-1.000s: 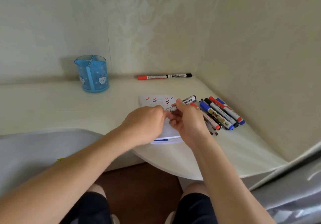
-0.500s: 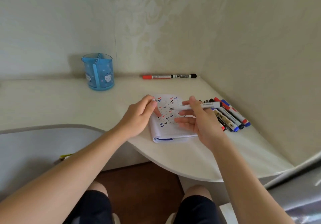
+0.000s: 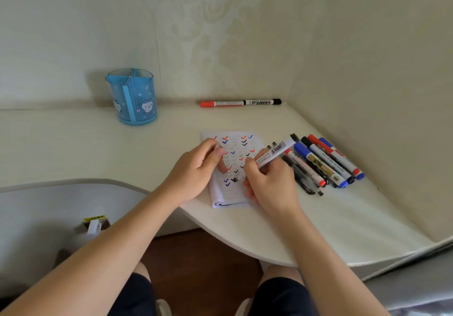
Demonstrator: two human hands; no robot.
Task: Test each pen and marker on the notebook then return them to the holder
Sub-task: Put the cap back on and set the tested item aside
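Note:
A small notebook lies open on the white desk, its page covered with red, blue and black check marks. My right hand grips a white marker with a black end, its tip down on the page near the lowest marks. My left hand rests on the notebook's left side with fingers curled, seemingly pinching a small cap. The blue translucent holder stands empty at the back left. Several markers lie side by side right of the notebook.
Along the back wall lie a red marker and a black marker end to end. The desk's curved front edge is near my knees. Walls close in behind and to the right. A small yellow-labelled object sits low left.
The right hand turned the white marker from flat above the page to a writing grip with its tip on the paper. The left hand moved onto the notebook's left side.

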